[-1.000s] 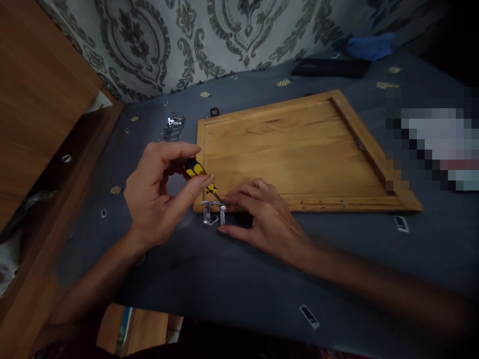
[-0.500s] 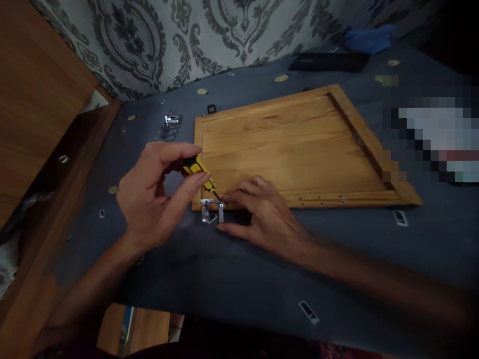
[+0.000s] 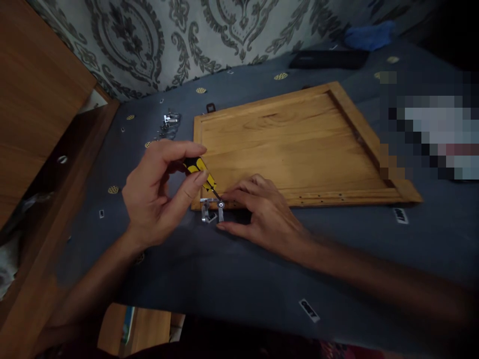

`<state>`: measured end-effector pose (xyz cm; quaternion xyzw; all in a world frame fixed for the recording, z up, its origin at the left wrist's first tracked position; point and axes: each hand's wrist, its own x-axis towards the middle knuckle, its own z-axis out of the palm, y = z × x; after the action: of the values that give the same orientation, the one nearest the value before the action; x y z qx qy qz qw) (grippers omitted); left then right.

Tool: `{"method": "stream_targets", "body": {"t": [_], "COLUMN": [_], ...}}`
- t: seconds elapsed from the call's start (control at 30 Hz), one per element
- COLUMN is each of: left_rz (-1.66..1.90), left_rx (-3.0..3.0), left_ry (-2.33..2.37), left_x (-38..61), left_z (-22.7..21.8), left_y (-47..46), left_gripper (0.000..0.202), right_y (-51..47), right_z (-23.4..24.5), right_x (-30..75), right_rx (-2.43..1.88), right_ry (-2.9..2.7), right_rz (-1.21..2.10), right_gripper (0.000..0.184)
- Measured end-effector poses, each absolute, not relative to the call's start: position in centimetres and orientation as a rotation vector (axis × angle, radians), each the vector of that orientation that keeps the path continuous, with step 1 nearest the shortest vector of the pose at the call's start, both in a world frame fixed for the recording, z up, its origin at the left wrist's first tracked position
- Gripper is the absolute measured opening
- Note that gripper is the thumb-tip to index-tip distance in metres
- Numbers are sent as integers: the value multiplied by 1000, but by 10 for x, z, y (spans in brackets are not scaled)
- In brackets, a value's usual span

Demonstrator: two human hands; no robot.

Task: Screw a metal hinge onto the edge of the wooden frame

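Note:
My left hand is closed round the black-and-yellow handle of a small screwdriver. Its tip points down at a screw in a metal hinge at the near left corner of a framed wooden panel. The panel lies flat on a dark blue patterned cloth. My right hand rests on the cloth at the panel's near edge, its fingertips pressed together beside the hinge; whether they grip the hinge is hidden.
More metal hinge parts lie on the cloth beyond the panel's left corner. A wooden cabinet side stands at the left. A black flat object and a blue cloth lie at the back by the patterned wall.
My left thumb and fingers have shifted slightly round the screwdriver handle. The view has drifted a little; the hinge, panel and right hand stay where they were.

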<state>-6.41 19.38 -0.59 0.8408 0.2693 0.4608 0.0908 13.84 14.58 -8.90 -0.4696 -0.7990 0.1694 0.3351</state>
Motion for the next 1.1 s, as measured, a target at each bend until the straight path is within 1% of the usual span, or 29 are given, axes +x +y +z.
{"method": "stream_targets", "body": {"t": [0.17, 0.37, 0.53, 0.77, 0.93, 1.1], "left_rz": [1374, 1606, 1503, 1426, 1388, 1406], "left_rx": [2426, 2365, 2327, 2433, 2455, 2472], "left_ry": [860, 924, 1035, 983, 1043, 1014], "left_x": [-60, -62, -58, -58, -58, -58], "left_z": [-11, 1, 2, -5, -5, -6], "left_y": [193, 187, 183, 183, 183, 183], "left_gripper": [28, 31, 23, 27, 23, 27], "right_y": [146, 146, 147, 146, 147, 147], "right_z": [-89, -88, -88, -87, -89, -90], "right_x": [138, 138, 139, 138, 138, 138], "right_rx": [-1231, -1250, -1254, -1267, -1261, -1257], "right_ry": [-2081, -2092, -2090, -2092, -2095, -2090], "right_rz": [437, 481, 474, 465, 444, 447], "right_gripper": [42, 36, 39, 38, 42, 40]}}
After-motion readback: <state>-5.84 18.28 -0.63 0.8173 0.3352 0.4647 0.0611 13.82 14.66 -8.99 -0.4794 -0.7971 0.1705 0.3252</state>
